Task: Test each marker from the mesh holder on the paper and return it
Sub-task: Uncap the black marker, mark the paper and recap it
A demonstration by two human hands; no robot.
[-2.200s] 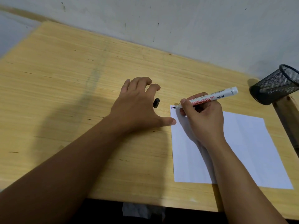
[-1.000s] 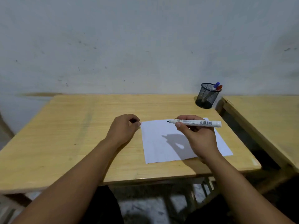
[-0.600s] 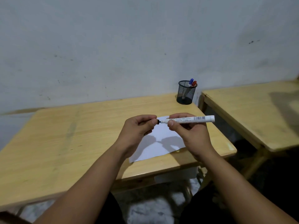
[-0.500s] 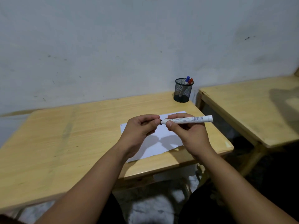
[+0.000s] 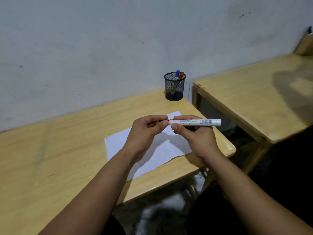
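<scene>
Since 0.5 s ago the hands close together, cap end meeting marker tip | right hand (image 5: 198,138) clamped on white marker (image 5: 196,122), held level above paper (image 5: 118,143) | left hand (image 5: 145,131) pinched at tip, cap hidden | mesh holder (image 5: 175,87) at desk's (image 5: 50,158) far corner, holding two markers.

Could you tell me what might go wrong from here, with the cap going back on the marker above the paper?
1. The left hand hides the cap at the tip of the white marker held by the right hand; a half-seated cap could let it dry out.
2. The mesh holder stands near the table's far right corner; a careless drop-in could tip it off.
3. The paper lies loose, so a passing forearm could drag it.
</scene>
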